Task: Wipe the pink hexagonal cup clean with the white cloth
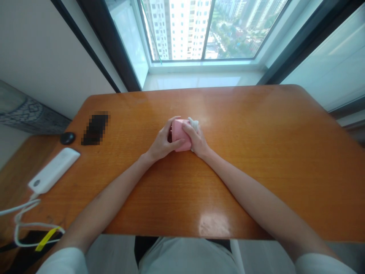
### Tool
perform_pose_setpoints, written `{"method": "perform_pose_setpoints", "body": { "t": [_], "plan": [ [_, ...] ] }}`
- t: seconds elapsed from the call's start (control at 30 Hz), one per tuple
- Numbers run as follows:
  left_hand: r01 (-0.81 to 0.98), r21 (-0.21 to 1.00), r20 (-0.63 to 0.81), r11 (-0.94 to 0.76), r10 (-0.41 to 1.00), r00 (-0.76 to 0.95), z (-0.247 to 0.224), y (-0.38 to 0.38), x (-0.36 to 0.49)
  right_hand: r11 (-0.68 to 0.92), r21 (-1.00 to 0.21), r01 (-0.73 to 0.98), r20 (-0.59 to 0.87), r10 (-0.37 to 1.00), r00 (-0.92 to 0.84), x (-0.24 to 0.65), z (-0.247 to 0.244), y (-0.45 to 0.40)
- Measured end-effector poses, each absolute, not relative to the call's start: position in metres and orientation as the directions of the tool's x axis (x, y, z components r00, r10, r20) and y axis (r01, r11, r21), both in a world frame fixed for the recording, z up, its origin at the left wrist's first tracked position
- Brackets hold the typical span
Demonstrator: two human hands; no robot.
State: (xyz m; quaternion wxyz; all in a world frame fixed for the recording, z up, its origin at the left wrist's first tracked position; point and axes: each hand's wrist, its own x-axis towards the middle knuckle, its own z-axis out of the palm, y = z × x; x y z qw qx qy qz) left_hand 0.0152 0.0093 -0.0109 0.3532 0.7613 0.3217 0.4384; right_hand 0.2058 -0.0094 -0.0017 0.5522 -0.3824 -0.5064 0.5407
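Observation:
Above the middle of the wooden table [270, 152] is a small pink boxy object [178, 131], held between both hands. My left hand [164, 141] grips its left side, with the thumb across the lower front. On the right side my right hand [196, 139] is closed round it, thumb on the front face. Something whitish and soft-looking, perhaps a bundled cord [193, 123], sticks out at the object's upper right, by the right fingers. Most of my right fingers are hidden behind it.
To the left lie a white power strip [54, 170] with a white cable [38, 224] and yellow tag [47, 239], a round black item [67, 138] and a pixelated dark rectangle [95, 128]. A window [205, 66] stands beyond the table's far edge.

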Motion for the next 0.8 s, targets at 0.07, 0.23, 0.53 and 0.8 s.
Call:
{"method": "perform_pose_setpoints", "body": {
  "t": [0.07,0.23,0.53,0.8],
  "plan": [
    [0.185,0.720,0.546,-0.669,0.710,0.444,-0.012,0.013,0.010,0.113,-0.969,-0.218,0.138,0.985,-0.101,0.206,-0.001,-0.009],
    [0.285,0.443,0.610,-0.850,0.519,0.599,-0.003,0.018,-0.007,0.129,-0.957,-0.260,0.157,0.984,-0.087,0.206,0.001,-0.006],
    [0.310,0.615,0.569,-0.725,0.680,0.463,0.006,0.010,0.003,0.143,-0.954,-0.263,0.171,0.982,-0.085,0.203,-0.006,-0.006],
    [0.156,0.859,0.387,-0.488,0.817,0.427,-0.007,0.012,0.010,0.168,-0.965,-0.200,0.190,0.977,-0.095,0.205,0.002,-0.009]
  ]
}}
